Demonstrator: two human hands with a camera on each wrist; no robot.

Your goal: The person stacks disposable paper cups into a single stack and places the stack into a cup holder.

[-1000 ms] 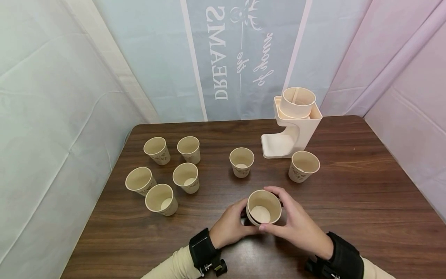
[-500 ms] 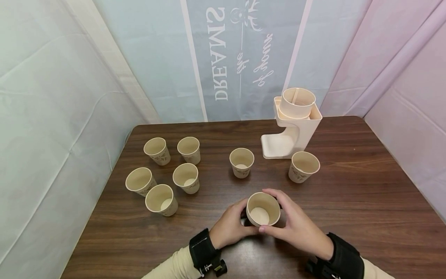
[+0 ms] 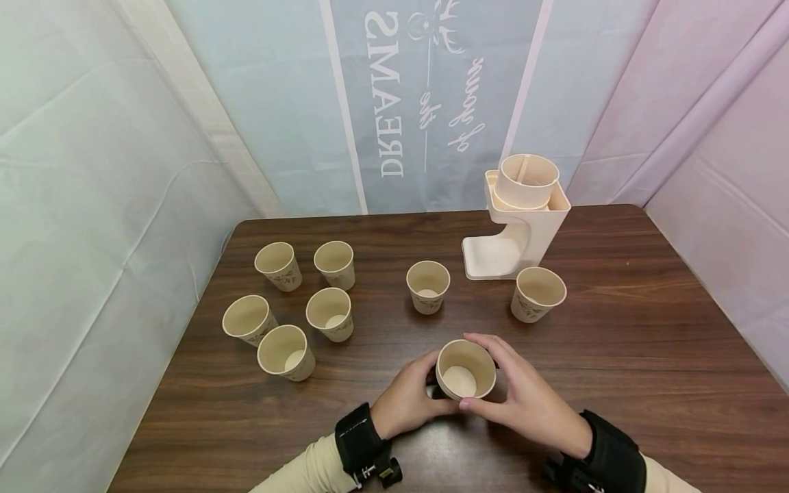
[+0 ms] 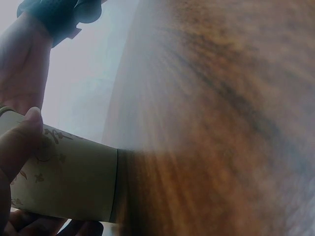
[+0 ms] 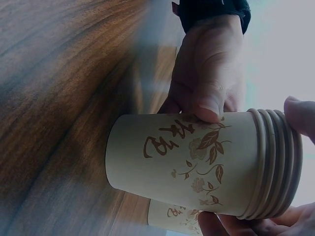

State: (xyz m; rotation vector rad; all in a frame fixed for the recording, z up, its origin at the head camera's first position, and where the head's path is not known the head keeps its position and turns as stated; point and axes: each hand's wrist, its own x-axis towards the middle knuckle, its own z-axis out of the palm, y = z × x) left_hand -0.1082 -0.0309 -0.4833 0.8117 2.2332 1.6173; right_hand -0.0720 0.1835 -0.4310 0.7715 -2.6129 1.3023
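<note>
A stack of nested beige paper cups stands upright near the front middle of the table, held from both sides. The left hand grips its lower body, with the thumb on the printed side in the left wrist view. At the top, the right hand holds the rims between thumb and fingers. Several stacked rims show in the right wrist view, above brown floral print on the outermost paper cup. Nearest beyond the hands are a single paper cup and another paper cup to its right.
A cream dispenser-like stand with a round container on top is at the back right. Several separate paper cups stand upright on the left. The brown wooden table meets hanging cloth at the back.
The top cup, slightly raised with a gap at its near rim a second ago, now sits lower in the stack. The right fingers came down slightly with it; the left hand stayed in place.
</note>
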